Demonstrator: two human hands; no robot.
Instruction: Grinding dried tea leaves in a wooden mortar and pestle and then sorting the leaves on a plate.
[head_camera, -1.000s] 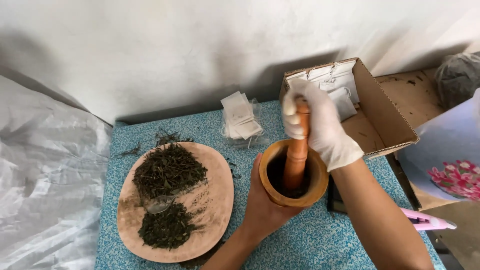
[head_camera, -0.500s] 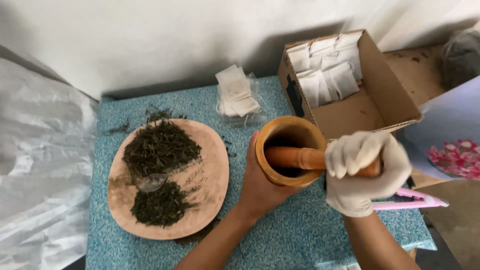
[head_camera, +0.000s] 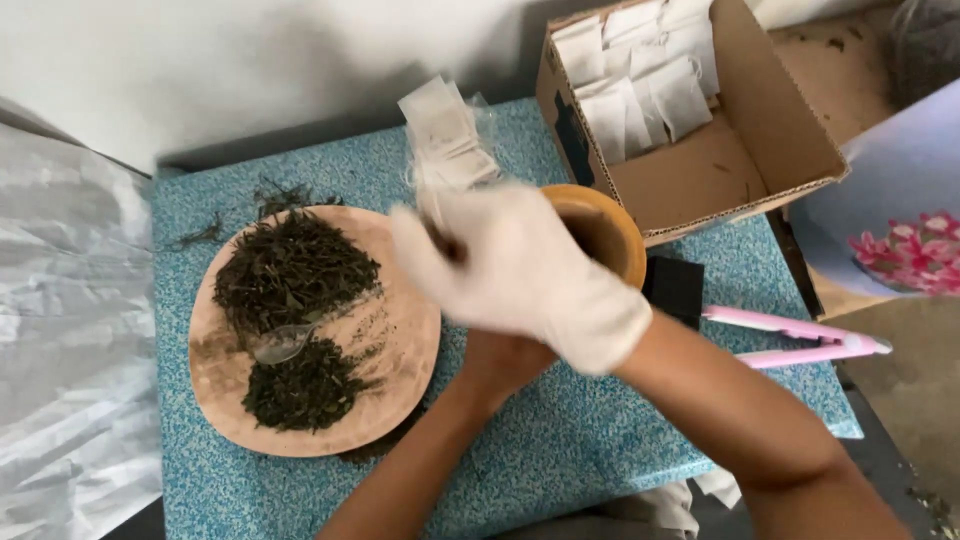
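Note:
My right hand (head_camera: 520, 275), in a white glove, is blurred as it crosses above a wooden mortar (head_camera: 620, 235). Its fingers are closed, and a small brown end of the wooden pestle (head_camera: 443, 242) shows between them. My bare left hand (head_camera: 500, 365) cups the near side of the mortar and is mostly hidden under the gloved hand. To the left lies a round wooden plate (head_camera: 400, 340) with a pile of dried dark leaves (head_camera: 290, 270), a smaller pile of finer leaves (head_camera: 300, 385) and a metal spoon (head_camera: 285, 343) between them.
Everything rests on a blue speckled table (head_camera: 560, 440). An open cardboard box (head_camera: 790, 130) holding white paper sachets (head_camera: 640, 90) stands at the back right. A stack of sachets (head_camera: 445, 135) lies behind the mortar. A pink tool (head_camera: 800, 340) and a black block (head_camera: 675, 290) lie right.
My gloved right hand has lifted the pestle out of the mortar and swung it from the right side across to the left, toward the plate. My left hand stays on the mortar.

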